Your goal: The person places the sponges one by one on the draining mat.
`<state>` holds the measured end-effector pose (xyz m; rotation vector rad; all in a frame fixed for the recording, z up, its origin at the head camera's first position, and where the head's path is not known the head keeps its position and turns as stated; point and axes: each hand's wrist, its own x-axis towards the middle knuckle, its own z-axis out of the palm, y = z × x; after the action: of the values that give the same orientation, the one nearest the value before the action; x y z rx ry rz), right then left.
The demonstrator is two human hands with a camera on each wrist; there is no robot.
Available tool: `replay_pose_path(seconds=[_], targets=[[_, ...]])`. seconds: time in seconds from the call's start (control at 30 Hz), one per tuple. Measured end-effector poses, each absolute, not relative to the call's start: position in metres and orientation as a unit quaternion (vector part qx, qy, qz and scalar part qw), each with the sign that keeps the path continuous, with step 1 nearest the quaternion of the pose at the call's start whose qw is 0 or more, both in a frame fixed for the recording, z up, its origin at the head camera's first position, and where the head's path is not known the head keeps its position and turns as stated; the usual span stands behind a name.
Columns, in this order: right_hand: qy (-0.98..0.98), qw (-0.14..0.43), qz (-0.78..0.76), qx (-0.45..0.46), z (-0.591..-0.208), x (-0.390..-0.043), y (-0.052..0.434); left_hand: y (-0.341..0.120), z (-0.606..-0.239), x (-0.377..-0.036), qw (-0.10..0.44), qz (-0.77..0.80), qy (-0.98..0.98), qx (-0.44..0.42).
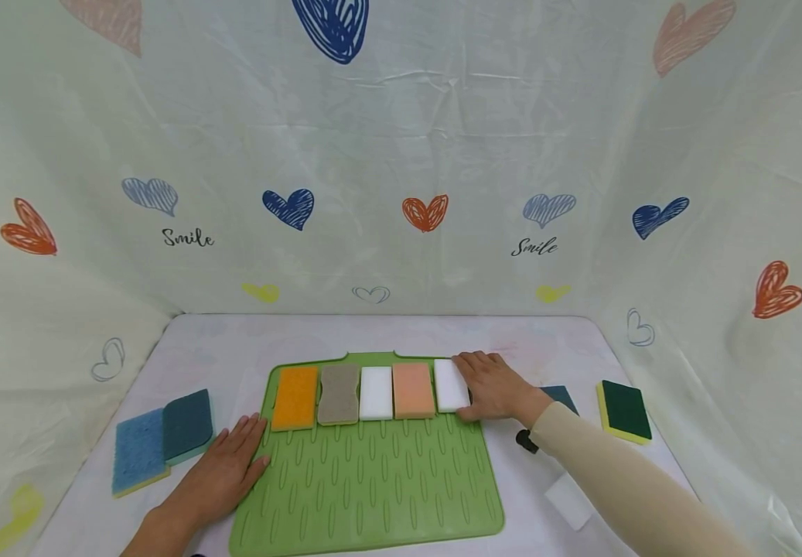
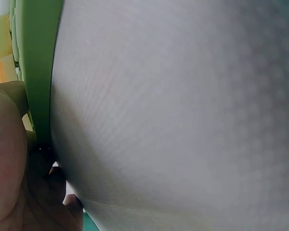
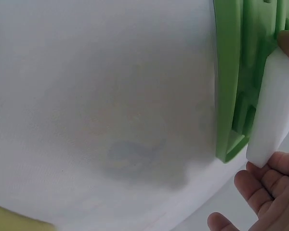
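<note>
A green ribbed mat (image 1: 373, 480) lies in the middle of the white table (image 1: 233, 340). Along its far edge runs a row of sponges: orange (image 1: 295, 398), tan (image 1: 339, 394), white (image 1: 376, 392), peach (image 1: 413, 390) and a second white sponge (image 1: 449, 385). My right hand (image 1: 491, 385) lies over the right side of that last sponge, thumb at its near end and fingers along its far end. In the right wrist view the white sponge (image 3: 274, 110) stands on the mat's edge (image 3: 229, 77) between my fingers (image 3: 260, 192). My left hand (image 1: 228, 463) rests flat on the table, fingertips touching the mat's left edge.
Left of the mat lie a blue sponge (image 1: 139, 451) and a teal sponge (image 1: 188, 425). On the right sit a dark teal sponge (image 1: 562, 396), partly behind my wrist, a green-and-yellow sponge (image 1: 624, 411), and a white block (image 1: 571, 500) under my forearm. Cloth walls with hearts enclose the table.
</note>
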<state>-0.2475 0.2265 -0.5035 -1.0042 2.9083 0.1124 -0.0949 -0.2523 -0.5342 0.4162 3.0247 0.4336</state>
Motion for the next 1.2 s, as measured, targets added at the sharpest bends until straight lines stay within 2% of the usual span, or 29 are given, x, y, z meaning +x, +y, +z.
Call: replay_pose_path(seconds=[0.6,0.83,0.97,1.2], targets=[[0.947,0.065,0.035,-0.314,-0.506,-0.244,0.226,-0.251,-0.534,-0.096,0.029,0.142,0.979,0.144],[0.951,0.102,0.015,-0.29,-0.5,-0.24,0.231,-0.252,-0.535,-0.097,0.028,0.15,0.977,0.148],[0.954,0.089,0.002,-0.287,-0.494,-0.236,0.241,-0.253,-0.536,-0.097,0.029,0.149,0.977,0.147],[0.955,0.035,0.017,-0.293,-0.486,-0.232,0.27,-0.258,-0.536,-0.096,0.03,0.152,0.977,0.146]])
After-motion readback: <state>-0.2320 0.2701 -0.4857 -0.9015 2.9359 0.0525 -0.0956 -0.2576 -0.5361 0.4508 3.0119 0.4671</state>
